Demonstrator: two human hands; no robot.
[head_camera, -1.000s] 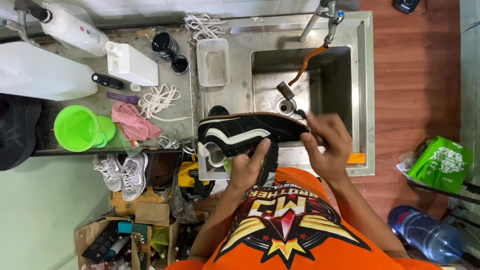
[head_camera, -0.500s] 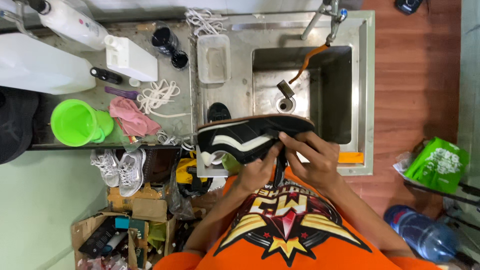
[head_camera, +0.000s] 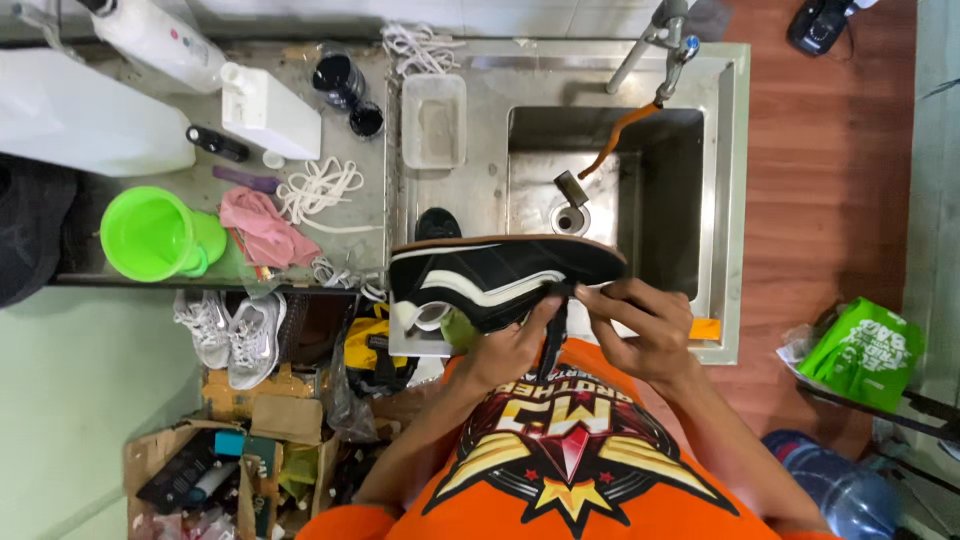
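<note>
A black sneaker (head_camera: 480, 275) with a white side stripe and a tan sole lies on its side, held over the front rim of a steel sink (head_camera: 720, 200). My left hand (head_camera: 505, 345) grips it from below, near the middle. My right hand (head_camera: 640, 325) pinches the shoe at its laced part, close to the toe end, and a black lace (head_camera: 550, 345) hangs down between my hands. Both hands touch the shoe.
White laces (head_camera: 320, 190), a pink cloth (head_camera: 262, 225), a green funnel-like cup (head_camera: 150, 235) and white bottles (head_camera: 265, 110) lie on the counter at left. A tap with an orange hose (head_camera: 625, 130) hangs over the basin. Grey sneakers (head_camera: 230, 330) and boxes sit below.
My right hand has come down from the shoe's upper edge to its laced underside beside my left hand. The shoe has stayed over the sink's front rim.
</note>
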